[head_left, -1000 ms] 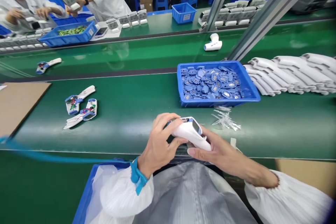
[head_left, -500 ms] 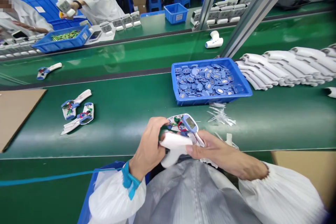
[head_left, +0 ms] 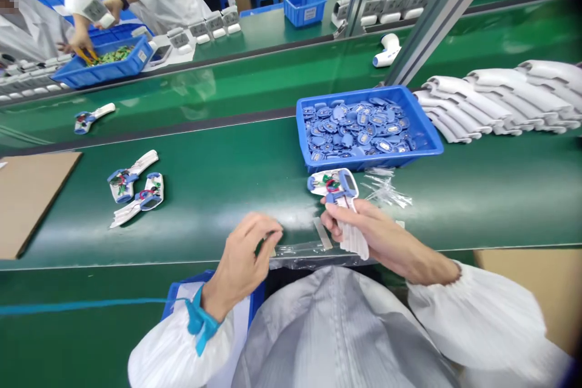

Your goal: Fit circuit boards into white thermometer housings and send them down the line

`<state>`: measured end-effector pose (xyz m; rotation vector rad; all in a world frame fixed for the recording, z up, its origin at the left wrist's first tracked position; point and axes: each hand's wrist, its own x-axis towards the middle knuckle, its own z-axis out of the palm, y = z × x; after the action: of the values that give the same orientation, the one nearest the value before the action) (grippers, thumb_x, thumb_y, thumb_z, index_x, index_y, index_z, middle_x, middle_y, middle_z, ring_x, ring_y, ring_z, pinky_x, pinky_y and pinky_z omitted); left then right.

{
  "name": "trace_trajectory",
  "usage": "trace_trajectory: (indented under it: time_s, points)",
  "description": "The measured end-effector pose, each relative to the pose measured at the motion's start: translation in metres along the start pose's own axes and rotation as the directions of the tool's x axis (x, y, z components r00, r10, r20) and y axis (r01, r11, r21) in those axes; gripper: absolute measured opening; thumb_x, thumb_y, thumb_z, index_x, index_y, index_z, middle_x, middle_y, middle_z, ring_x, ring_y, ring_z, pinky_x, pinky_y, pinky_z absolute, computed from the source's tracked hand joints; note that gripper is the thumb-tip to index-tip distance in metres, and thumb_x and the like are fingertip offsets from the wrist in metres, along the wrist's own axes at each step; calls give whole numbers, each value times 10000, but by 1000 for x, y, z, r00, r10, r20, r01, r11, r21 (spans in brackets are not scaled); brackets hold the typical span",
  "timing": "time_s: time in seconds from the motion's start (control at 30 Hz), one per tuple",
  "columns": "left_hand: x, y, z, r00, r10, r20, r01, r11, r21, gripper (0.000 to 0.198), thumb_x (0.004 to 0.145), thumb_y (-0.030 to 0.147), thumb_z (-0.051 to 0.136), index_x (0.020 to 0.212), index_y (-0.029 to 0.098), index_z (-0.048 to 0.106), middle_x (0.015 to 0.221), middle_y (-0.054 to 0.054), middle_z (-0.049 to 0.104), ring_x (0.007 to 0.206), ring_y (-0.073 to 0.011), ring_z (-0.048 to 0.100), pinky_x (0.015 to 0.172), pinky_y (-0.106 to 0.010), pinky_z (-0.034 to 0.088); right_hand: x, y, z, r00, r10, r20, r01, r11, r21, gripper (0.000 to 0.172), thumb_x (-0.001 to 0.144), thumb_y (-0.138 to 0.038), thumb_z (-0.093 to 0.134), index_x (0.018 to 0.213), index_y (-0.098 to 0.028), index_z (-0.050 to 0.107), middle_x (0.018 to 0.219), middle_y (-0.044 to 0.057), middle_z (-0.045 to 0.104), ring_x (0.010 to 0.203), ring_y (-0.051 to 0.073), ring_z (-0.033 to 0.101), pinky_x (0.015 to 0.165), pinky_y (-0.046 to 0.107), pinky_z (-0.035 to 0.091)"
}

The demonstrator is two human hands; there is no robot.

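Note:
In my right hand (head_left: 364, 221) is an open handheld thermometer (head_left: 334, 185), gripped by its white ribbed handle. Its head points up and left, showing a small screen in a blue frame, red and green wires and blue parts. Clear of it on the left, my left hand (head_left: 245, 257) hovers over the belt's near edge. Its thumb and fingertips are pressed together; anything between them is too hidden to make out. A teal band (head_left: 200, 321) with a trailing strap circles my left wrist. Below the thermometer, clear plastic film (head_left: 300, 250) lies along the belt edge.
A blue tray (head_left: 373, 162) of blue plastic parts stands behind the thermometer. Thin clear strips (head_left: 388, 188) lie beside it. White shells (head_left: 495, 103) are stacked at right, and two open thermometers (head_left: 148, 194) lie left near a cardboard sheet (head_left: 36, 194). A co-worker's hand (head_left: 79, 39) reaches into another tray.
My left hand has come away from the thermometer, down and left, and the smooth white shell it held is out of sight. My right hand has moved the thermometer slightly up and right.

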<state>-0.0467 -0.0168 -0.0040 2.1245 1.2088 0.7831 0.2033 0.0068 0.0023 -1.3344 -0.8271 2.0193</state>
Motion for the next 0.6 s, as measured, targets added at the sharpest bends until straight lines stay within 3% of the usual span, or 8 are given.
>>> trace_trajectory:
  time_s: [0.1,0.17,0.23,0.27,0.33,0.43,0.5,0.6]
  points:
    - [-22,8,10,993,18,117,-4,993,-117,147,977,85,541,1036,204,606,956,-11,670,883,-127,602,834,-255,491,-13,0,-16,999,-21,-47,9,973,-229,398,869,-620,629,846,-223,622,755,6,590,632,129,493,561,273,356]
    - [-28,15,18,1000,-6,6,6,997,-75,246,962,105,575,1186,205,584,1133,-61,665,1067,-170,597,962,-315,481,-21,-1,-18,1000,-12,19,19,913,-408,419,891,-633,586,820,-222,629,701,0,582,604,129,486,560,278,357]
    - [-26,23,21,990,-55,-131,54,998,-13,483,911,176,673,1361,184,496,1355,-136,573,1288,-252,498,1090,-422,414,-28,-2,-12,985,31,172,71,830,-553,410,921,-593,562,785,-212,629,696,-1,598,598,123,491,568,275,365]
    - [-22,28,20,990,-80,-119,78,997,-26,584,876,222,723,1400,176,469,1400,-153,542,1322,-281,471,1105,-453,399,-32,-3,-6,964,53,262,120,791,-599,387,938,-554,556,786,-207,632,719,2,617,618,124,508,586,274,379]
    - [-15,37,15,986,-131,99,145,978,-151,532,846,300,755,1323,181,551,1275,-121,630,1182,-272,570,999,-416,473,-40,-3,5,904,80,419,234,729,-643,331,966,-482,539,822,-203,646,795,8,654,689,130,543,645,275,408]
    - [-18,45,2,875,-209,437,370,870,-325,193,891,351,694,987,186,670,897,-21,688,812,-173,622,732,-287,497,-53,10,8,839,95,536,345,668,-659,314,990,-472,503,931,-212,670,866,7,668,726,131,544,656,270,415]
    - [-34,42,-7,825,-330,459,516,772,-371,206,902,379,673,935,177,658,842,-12,666,746,-154,607,676,-265,477,-58,30,-3,862,91,498,350,604,-716,340,994,-499,491,970,-221,685,884,11,678,721,137,553,640,269,427]
    - [-70,28,-20,761,-561,326,648,632,-424,308,891,444,680,1013,162,648,831,-25,661,729,-156,612,675,-266,468,-44,73,-22,964,-65,256,258,436,-862,374,1013,-462,466,887,-208,711,867,32,701,767,167,616,714,300,487]
